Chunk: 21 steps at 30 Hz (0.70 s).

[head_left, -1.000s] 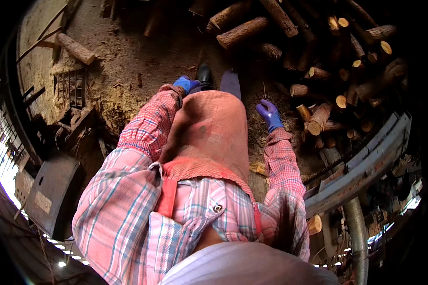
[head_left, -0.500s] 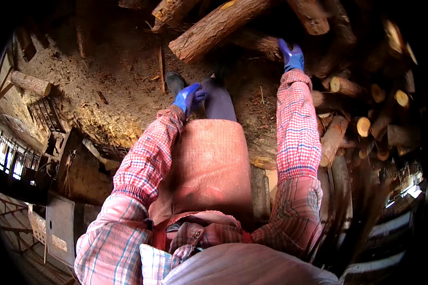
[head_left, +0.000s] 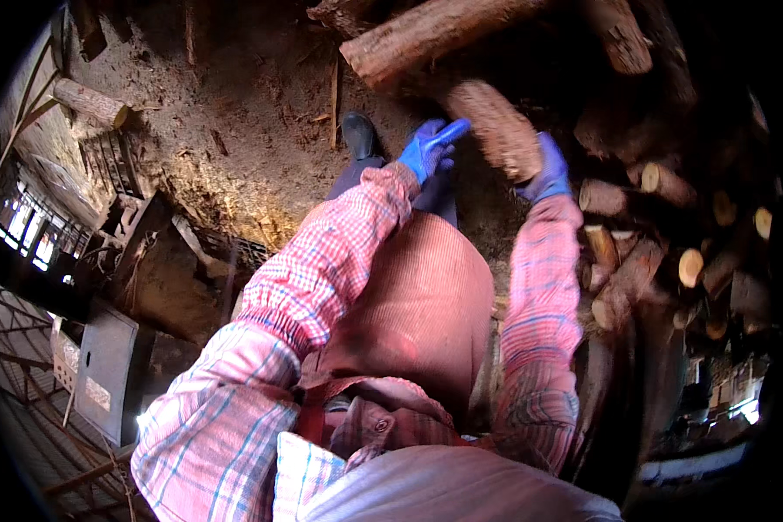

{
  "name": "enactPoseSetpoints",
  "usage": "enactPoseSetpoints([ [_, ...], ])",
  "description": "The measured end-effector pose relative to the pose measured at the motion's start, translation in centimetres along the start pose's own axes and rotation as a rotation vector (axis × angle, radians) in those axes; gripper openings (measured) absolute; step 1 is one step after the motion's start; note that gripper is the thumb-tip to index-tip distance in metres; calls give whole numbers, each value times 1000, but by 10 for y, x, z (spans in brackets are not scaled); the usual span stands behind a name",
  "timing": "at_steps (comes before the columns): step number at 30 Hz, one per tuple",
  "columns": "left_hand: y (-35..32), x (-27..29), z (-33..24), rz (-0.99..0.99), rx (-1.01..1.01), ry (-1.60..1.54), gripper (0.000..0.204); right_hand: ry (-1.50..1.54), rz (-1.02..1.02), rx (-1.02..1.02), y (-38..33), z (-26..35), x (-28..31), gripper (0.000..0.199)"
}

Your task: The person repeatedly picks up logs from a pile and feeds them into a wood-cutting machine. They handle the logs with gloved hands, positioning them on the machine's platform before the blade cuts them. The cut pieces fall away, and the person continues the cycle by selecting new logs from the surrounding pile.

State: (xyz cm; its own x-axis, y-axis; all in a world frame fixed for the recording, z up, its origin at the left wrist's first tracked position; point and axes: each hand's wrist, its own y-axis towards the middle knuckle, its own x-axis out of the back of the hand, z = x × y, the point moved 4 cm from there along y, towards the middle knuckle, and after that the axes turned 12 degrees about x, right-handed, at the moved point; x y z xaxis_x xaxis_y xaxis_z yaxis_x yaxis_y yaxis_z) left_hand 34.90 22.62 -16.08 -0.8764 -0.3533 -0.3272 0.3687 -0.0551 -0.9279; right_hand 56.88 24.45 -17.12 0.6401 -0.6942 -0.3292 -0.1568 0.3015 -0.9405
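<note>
A short, bark-covered log [head_left: 498,129] is tilted up in front of me, a little blurred by motion. My right hand [head_left: 549,171], in a blue-purple glove, grips its near right end. Close to the log's left side is my left hand [head_left: 429,150], gloved in the same colour. Its fingers are apart and nothing is in them; it appears just short of the bark. Below both hands an orange-pink apron [head_left: 417,296] covers my lap and legs.
A long thick log [head_left: 435,36] lies beyond the hands, with another log [head_left: 617,39] to its right. Stacked cut logs [head_left: 643,261] crowd the right side. At the far left a single log [head_left: 91,103] rests on the dirt floor [head_left: 252,130], above a grey metal panel [head_left: 104,370].
My right hand has taken hold of the short log and drawn it up and nearer. My left hand has moved right toward it. The whole view has shifted slightly.
</note>
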Motion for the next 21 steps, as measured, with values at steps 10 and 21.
enactPoseSetpoints([
  [10,-169,116,-85,229,-161,87,44,-88,-236,185,-228,-200,-190,47],
  [21,-416,160,60,360,-185,840,64,601,394,515,-364,-242,-230,78],
])
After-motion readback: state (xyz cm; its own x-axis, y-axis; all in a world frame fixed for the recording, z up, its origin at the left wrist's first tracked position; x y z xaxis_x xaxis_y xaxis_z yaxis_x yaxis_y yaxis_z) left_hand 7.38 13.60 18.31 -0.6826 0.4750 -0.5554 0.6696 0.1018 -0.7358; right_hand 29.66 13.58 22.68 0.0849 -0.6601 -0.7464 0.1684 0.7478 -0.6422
